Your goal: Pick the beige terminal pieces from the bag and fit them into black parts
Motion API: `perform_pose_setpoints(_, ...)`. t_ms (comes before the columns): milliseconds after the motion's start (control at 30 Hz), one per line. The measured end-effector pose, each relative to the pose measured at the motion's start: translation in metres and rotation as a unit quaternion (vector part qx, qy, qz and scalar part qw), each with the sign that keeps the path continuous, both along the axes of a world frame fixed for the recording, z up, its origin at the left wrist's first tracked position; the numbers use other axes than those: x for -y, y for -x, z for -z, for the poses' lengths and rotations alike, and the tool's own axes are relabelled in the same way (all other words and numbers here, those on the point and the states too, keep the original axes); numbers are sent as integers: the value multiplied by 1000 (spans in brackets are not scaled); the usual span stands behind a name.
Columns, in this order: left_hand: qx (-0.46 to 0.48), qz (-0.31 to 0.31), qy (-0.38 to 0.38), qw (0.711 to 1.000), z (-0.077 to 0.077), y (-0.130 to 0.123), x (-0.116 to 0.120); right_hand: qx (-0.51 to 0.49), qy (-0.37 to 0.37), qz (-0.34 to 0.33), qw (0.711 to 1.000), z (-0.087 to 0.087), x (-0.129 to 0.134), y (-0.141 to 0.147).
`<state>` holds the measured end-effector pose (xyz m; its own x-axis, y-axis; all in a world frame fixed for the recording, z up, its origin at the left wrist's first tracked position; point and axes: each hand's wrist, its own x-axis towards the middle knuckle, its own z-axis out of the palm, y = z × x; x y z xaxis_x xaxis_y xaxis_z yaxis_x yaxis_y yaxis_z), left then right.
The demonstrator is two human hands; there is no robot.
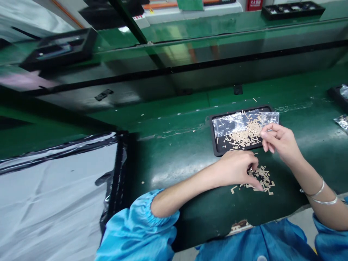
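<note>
My left hand (237, 168) curls over a loose pile of small tan pieces (269, 181) on the green table, its thumb reaching out along the pile. Something small and dark shows by its bent fingers, too small to name. My right hand (281, 141) is pinched at the right side of a black tray (214, 139); whatever sits between thumb and forefinger is hidden. In the tray lies a clear plastic bag (228, 123), with many tan strips (241, 139) spread over and beside it. Some pieces in the pile are L-shaped, and some look dark.
A large box-like thing with a grey-white sheet and black plastic edge (108, 195) stands at left. Black trays rest on the shelf, one at left (81, 47), one at right (293, 11). Another dark tray (338, 98) is at far right. The table's front edge (240, 226) is chipped.
</note>
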<state>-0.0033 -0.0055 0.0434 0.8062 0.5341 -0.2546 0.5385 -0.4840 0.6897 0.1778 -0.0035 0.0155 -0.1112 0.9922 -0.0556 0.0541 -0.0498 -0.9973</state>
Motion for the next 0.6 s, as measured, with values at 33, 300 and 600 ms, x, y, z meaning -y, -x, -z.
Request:
perform_pose_setpoints(33, 14, -29, 25, 999, -1, 0, 0, -7, -2, 7, 1000, 1, 0, 0)
perform_pose_setpoints(300, 269, -239, 65, 931, 17, -2, -14, -5, -4, 2, 1000, 5, 5, 9)
perform_pose_setpoints(600, 363, -255, 61, 894, 34, -6, -14, 160, -154, 118, 968, 11, 11, 18)
